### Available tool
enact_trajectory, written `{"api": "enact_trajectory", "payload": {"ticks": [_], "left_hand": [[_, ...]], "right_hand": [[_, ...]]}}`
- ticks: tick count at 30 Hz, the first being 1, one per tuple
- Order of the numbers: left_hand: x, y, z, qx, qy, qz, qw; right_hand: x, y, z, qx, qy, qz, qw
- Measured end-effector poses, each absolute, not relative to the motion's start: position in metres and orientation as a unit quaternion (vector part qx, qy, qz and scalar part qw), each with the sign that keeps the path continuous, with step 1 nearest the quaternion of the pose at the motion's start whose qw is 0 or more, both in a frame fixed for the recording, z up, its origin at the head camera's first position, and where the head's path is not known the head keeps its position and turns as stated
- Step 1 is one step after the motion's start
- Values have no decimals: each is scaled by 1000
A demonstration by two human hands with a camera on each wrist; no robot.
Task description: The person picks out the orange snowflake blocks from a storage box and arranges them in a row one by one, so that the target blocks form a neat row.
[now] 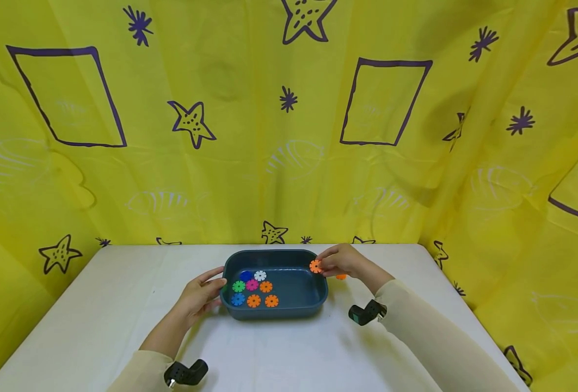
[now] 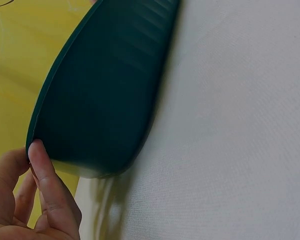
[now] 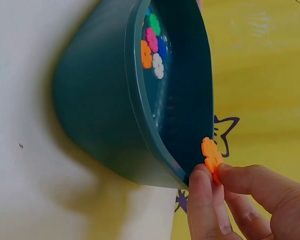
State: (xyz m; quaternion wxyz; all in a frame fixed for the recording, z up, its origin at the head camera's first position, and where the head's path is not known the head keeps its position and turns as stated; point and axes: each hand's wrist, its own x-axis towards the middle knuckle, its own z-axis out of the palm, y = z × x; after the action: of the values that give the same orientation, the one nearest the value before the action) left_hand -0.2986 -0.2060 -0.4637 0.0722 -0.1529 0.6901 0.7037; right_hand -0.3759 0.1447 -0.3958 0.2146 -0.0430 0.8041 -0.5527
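A dark teal plastic basin (image 1: 281, 313) with a raised rim sits on the table. My left hand (image 1: 198, 296) pinches its left end, thumb and fingers on either side of the rim in the left wrist view. At the right end, my right hand (image 1: 345, 261) pinches an orange notched disc (image 3: 210, 154) between thumb and fingertips, close by the basin's rim. Inside the basin, toward the left, lie several notched discs, among them a white disc (image 1: 260, 276), a pink disc (image 1: 252, 285), a green disc (image 1: 238, 286) and an orange disc (image 1: 271, 300).
Another orange disc (image 1: 341, 276) lies on the white table (image 1: 289, 359) right of the basin, partly hidden by my right hand. A yellow patterned curtain (image 1: 250, 179) hangs behind the table and along both sides. Black cameras (image 1: 186, 373) are strapped to my wrists.
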Motion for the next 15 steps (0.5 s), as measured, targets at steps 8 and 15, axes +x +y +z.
{"api": "enact_trajectory", "payload": {"ticks": [8, 15], "left_hand": [[-297, -205, -462, -155, 691, 703, 73], [-297, -204, -463, -156, 691, 702, 70]], "right_hand": [[-378, 150, -397, -26, 810, -547, 210], [-379, 156, -398, -15, 810, -546, 214]]}}
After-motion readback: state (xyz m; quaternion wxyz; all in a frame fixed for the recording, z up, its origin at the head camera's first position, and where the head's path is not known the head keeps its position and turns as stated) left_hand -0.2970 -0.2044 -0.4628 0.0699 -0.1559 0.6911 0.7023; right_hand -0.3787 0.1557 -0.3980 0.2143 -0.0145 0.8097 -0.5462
